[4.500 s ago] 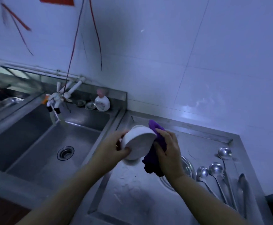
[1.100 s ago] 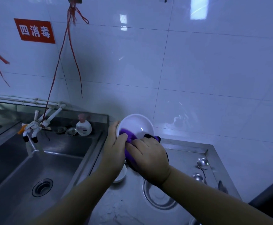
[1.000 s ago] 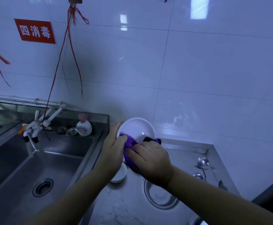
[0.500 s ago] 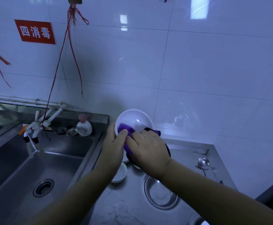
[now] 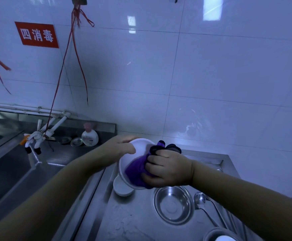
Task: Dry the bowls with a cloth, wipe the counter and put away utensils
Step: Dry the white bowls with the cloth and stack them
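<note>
So on the far left there's the steel sink point(image 5: 11, 171) with a white tap point(image 5: 42, 134) over it, and a soap bottle point(image 5: 90, 136) with a pink pump sitting on the back ledge. Moving right, the left hand point(image 5: 122, 146) grips the rim of a white bowl point(image 5: 138, 150), thumb hooked over the edge, holding it up tilted above the counter point(image 5: 129, 221). The bowl is plain glossy white, round, its opening turned toward the right hand point(image 5: 167, 169), which is clenched around a bunched-up purple cloth point(image 5: 136, 169) and pressing it into the inside of the bowl. The cloth has dark, almost black bits sticking out above the knuckles. Just under the held bowl, a second small white bowl point(image 5: 122, 187) sits on the counter. Right of that is a shallow steel dish point(image 5: 173, 205), then a metal ladle point(image 5: 200, 199) lying beside it.
</note>
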`<state>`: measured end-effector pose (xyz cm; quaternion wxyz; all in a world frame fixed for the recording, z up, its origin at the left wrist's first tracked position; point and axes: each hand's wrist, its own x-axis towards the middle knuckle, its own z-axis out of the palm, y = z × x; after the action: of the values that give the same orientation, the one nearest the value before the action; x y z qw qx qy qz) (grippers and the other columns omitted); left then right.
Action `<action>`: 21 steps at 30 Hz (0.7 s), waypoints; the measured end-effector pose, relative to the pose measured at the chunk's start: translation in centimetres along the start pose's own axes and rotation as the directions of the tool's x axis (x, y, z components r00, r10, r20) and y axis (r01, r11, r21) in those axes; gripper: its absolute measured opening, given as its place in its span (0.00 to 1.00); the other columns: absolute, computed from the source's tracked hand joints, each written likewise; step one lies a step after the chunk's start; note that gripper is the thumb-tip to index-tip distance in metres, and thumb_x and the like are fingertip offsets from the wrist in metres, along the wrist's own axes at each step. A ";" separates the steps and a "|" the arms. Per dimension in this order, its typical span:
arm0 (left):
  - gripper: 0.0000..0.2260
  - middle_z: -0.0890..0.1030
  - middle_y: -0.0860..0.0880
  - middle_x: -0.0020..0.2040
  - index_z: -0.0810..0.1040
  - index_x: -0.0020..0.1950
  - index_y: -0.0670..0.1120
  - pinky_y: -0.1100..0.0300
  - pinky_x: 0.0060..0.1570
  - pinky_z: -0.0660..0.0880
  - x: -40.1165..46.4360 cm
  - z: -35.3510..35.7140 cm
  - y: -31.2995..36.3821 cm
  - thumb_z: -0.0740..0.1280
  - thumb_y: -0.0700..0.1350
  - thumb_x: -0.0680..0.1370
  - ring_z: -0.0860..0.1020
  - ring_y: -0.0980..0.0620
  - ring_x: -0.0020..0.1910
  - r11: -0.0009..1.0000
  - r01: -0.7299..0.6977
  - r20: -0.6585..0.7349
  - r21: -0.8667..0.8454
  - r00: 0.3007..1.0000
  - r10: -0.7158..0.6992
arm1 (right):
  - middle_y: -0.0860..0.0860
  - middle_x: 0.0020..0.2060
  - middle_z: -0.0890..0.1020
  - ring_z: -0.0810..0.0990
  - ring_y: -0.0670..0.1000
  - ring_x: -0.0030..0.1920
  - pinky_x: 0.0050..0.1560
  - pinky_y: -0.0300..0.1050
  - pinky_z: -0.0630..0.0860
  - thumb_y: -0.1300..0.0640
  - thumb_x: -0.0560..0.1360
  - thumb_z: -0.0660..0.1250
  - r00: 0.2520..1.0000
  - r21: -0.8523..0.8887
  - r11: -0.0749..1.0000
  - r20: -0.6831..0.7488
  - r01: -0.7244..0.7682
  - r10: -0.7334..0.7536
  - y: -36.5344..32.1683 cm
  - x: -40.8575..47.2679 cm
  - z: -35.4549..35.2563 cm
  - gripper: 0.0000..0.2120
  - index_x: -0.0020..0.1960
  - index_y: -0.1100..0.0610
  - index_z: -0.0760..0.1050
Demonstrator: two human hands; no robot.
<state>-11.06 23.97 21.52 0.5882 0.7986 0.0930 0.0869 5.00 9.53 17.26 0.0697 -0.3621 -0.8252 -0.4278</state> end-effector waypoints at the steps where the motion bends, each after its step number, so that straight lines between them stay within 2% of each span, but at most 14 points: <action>1: 0.19 0.83 0.44 0.51 0.81 0.55 0.51 0.53 0.47 0.78 0.0 0.1 0.0 0.60 0.41 0.67 0.81 0.45 0.51 0.998 0.012 -0.044 -0.056 0.999 -0.015 | 0.53 0.33 0.79 0.75 0.54 0.32 0.38 0.47 0.75 0.64 0.72 0.69 0.999 -0.001 0.999 -0.001 -0.033 0.033 -0.3 0.1 0.2 0.05 0.45 0.56 0.82; 4: 0.18 0.83 0.45 0.50 0.79 0.56 0.51 0.54 0.45 0.78 0.1 1.8 -1.3 0.65 0.43 0.67 0.81 0.45 0.49 0.976 -0.039 -0.315 -0.216 0.949 -0.032 | 0.53 0.31 0.76 0.73 0.54 0.30 0.34 0.47 0.72 0.64 0.75 0.65 0.954 -0.029 0.954 -0.035 -0.299 0.298 -1.1 1.3 0.5 0.07 0.44 0.58 0.81; 6: 0.14 0.83 0.51 0.47 0.76 0.55 0.54 0.63 0.39 0.77 0.1 3.7 -2.2 0.67 0.42 0.70 0.81 0.54 0.46 0.967 -0.112 -0.450 -0.229 0.893 -0.003 | 0.53 0.31 0.76 0.72 0.55 0.30 0.32 0.46 0.70 0.61 0.76 0.65 0.872 -0.045 0.872 -0.076 -0.488 0.484 -1.7 2.3 0.5 0.06 0.46 0.58 0.81; 8: 0.13 0.81 0.54 0.46 0.74 0.53 0.55 0.70 0.36 0.75 0.1 4.8 -2.5 0.63 0.38 0.76 0.80 0.61 0.42 0.962 -0.172 -0.545 -0.211 0.838 0.030 | 0.53 0.33 0.79 0.75 0.54 0.31 0.33 0.47 0.71 0.59 0.77 0.65 0.835 -0.036 0.835 -0.068 -0.549 0.547 -2.5 2.7 0.6 0.07 0.47 0.58 0.81; 10: 0.15 0.80 0.54 0.48 0.73 0.54 0.57 0.71 0.37 0.74 0.1 5.0 -2.4 0.59 0.36 0.78 0.79 0.60 0.44 0.967 -0.184 -0.555 -0.175 0.830 0.058 | 0.53 0.36 0.81 0.77 0.54 0.33 0.34 0.48 0.74 0.58 0.79 0.62 0.835 0.009 0.836 -0.040 -0.548 0.548 -3.3 2.5 0.6 0.09 0.48 0.58 0.81; 12: 0.13 0.80 0.51 0.48 0.75 0.54 0.56 0.69 0.37 0.76 -0.1 4.7 -2.2 0.59 0.39 0.76 0.79 0.57 0.44 0.970 -0.192 -0.507 -0.149 0.857 0.092 | 0.53 0.35 0.81 0.77 0.54 0.32 0.34 0.47 0.74 0.59 0.79 0.63 0.866 0.037 0.868 -0.059 -0.495 0.496 -3.5 1.9 0.5 0.08 0.47 0.58 0.81; 14: 0.15 0.81 0.48 0.46 0.77 0.53 0.54 0.63 0.38 0.78 -0.3 3.7 -2.1 0.59 0.43 0.70 0.80 0.50 0.45 0.982 -0.154 -0.399 -0.111 0.912 0.098 | 0.53 0.33 0.79 0.75 0.53 0.31 0.34 0.46 0.73 0.62 0.76 0.66 0.924 0.034 0.928 -0.083 -0.371 0.373 -3.1 1.1 0.3 0.06 0.44 0.59 0.82; 17: 0.21 0.82 0.43 0.51 0.78 0.57 0.52 0.49 0.47 0.78 -0.1 1.2 -2.1 0.60 0.43 0.66 0.80 0.42 0.49 0.995 0.006 -0.067 -0.095 0.998 -0.013 | 0.53 0.33 0.79 0.75 0.53 0.32 0.36 0.48 0.75 0.63 0.74 0.68 0.990 0.048 0.989 -0.017 -0.141 0.142 -1.8 -0.2 -0.3 0.04 0.44 0.58 0.81; 19: 0.24 0.80 0.39 0.57 0.77 0.61 0.50 0.39 0.56 0.75 0.3 -0.4 -2.6 0.62 0.43 0.65 0.78 0.36 0.55 0.983 0.138 0.105 -0.122 0.987 -0.125 | 0.53 0.33 0.78 0.75 0.54 0.32 0.37 0.49 0.75 0.64 0.74 0.67 0.996 0.091 0.992 0.018 -0.092 0.091 -1.3 -0.2 -0.6 0.04 0.45 0.59 0.80; 21: 0.27 0.79 0.37 0.59 0.74 0.66 0.47 0.35 0.61 0.70 0.6 -1.3 -3.3 0.65 0.48 0.66 0.77 0.34 0.58 0.960 0.238 0.155 -0.149 0.964 -0.215 | 0.54 0.33 0.77 0.74 0.55 0.32 0.37 0.49 0.74 0.65 0.75 0.65 0.990 0.153 0.979 0.062 -0.133 0.125 -1.1 0.4 -0.6 0.06 0.44 0.59 0.80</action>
<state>-10.93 26.23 18.77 0.6637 0.7350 0.1361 -0.0287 3.88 8.86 17.07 0.1038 -0.4193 -0.8327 -0.3465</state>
